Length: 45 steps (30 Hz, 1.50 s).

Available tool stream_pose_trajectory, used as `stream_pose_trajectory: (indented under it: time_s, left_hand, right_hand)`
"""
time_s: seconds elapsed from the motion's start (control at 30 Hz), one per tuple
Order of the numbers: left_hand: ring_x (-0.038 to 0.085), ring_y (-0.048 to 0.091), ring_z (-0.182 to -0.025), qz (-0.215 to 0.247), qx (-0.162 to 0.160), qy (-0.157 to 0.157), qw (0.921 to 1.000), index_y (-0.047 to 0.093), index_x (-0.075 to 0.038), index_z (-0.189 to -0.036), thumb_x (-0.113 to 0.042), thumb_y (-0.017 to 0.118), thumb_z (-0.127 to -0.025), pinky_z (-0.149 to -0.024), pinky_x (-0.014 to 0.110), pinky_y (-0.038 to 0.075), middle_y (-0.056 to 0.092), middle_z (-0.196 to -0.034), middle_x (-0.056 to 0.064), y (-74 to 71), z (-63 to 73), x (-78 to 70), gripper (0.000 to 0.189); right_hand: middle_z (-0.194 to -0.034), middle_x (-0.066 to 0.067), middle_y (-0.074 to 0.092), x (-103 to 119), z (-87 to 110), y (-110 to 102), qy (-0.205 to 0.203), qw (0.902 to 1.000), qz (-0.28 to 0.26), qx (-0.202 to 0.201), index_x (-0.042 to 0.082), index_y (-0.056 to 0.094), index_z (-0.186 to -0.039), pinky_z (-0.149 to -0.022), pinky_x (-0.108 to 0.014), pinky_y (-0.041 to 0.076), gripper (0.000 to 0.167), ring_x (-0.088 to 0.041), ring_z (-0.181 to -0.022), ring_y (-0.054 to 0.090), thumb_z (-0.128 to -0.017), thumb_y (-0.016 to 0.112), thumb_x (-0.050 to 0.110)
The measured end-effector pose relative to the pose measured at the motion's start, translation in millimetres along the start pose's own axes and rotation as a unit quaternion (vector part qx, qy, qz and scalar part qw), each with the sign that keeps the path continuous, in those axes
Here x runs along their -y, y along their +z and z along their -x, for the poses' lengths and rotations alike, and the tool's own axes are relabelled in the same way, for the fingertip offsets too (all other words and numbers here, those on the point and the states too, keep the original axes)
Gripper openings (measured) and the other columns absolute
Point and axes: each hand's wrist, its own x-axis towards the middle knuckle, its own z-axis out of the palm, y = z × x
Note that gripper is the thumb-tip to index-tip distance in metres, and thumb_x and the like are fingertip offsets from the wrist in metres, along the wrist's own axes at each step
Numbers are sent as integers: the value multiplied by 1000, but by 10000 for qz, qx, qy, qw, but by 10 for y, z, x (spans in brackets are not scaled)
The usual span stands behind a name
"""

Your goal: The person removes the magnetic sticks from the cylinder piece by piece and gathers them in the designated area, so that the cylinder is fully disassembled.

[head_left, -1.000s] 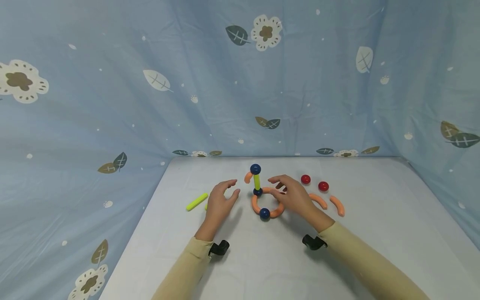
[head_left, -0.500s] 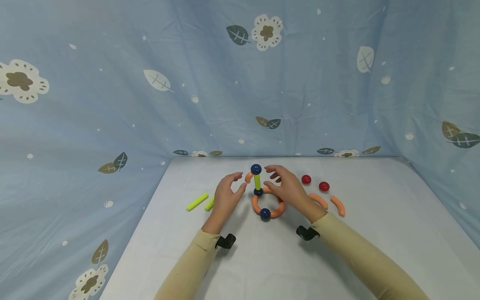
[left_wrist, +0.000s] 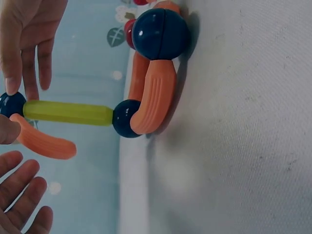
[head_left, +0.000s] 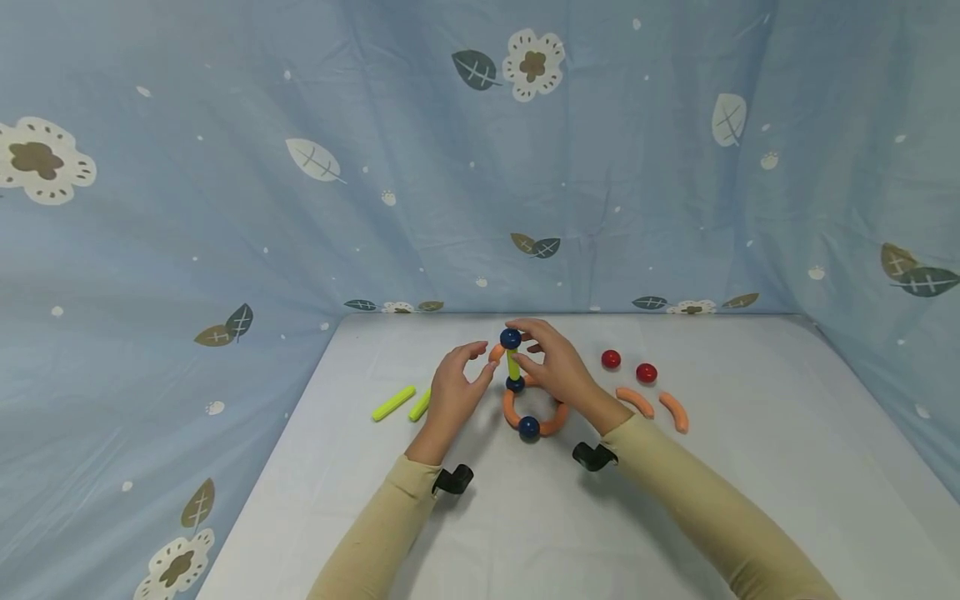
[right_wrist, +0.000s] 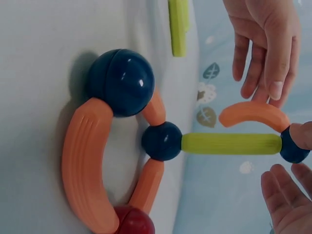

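Observation:
A ring of curved orange sticks (right_wrist: 87,161) joined by blue balls lies on the white table. From its far blue ball (right_wrist: 162,141) a straight yellow-green stick (head_left: 513,364) stands upright, topped by another blue ball (head_left: 510,338). A curved orange stick (left_wrist: 46,141) hangs from that top ball toward the left. My right hand (head_left: 553,362) pinches the top ball between thumb and fingers. Beside the hanging stick, my left hand (head_left: 455,387) is held with fingers spread and relaxed, its thumb near the stick's lower end. A red ball (right_wrist: 134,222) also sits in the ring.
Two yellow-green sticks (head_left: 393,403) lie left of the left hand. On the right are two loose red balls (head_left: 647,373) and two curved orange sticks (head_left: 674,412). A patterned blue cloth (head_left: 420,208) hangs behind the table.
My right hand has moved left to the top blue ball and now pinches it. My left hand has come right and slightly up, closer to the hanging orange stick.

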Motion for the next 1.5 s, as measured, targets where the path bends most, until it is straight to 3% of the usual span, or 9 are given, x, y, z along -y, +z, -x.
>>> stream_pose_trajectory:
  time_s: [0.3,0.9,1.23,1.5]
  left_hand:
    - [23,63,-113,52,-5,38,10000,67,-12,-131,-30,73,-96,-97,44,51,70,-123,4,6,4,-36,39]
    - [18,68,-104,424,87,272,9987,68,-12,-129,-19,72,-97,-94,38,56,70,-117,4,-3,-41,-102,33]
    - [18,69,-101,720,276,128,9969,68,-12,-130,-17,72,-97,-86,35,59,70,-113,5,-10,-32,-133,33]
    - [16,70,-99,752,231,91,9969,69,-14,-127,-16,72,-96,-81,28,60,69,-111,3,6,-26,-148,31]
  right_hand:
    - [-138,-8,60,18,-14,36,16,9997,-188,-148,14,61,-138,-93,-44,57,41,-25,-114,64,-98,69,8]
    - [-129,-8,65,67,-48,-27,429,9989,192,76,15,62,-140,-90,-44,57,41,-24,-101,69,-99,68,19]
    - [-126,-11,65,69,-54,-32,443,9989,95,120,12,62,-139,-90,-47,57,40,-25,-100,70,-100,68,16]
    - [-126,-10,65,71,-47,-44,475,9987,93,142,13,62,-139,-89,-42,58,40,-24,-101,70,-100,68,16]
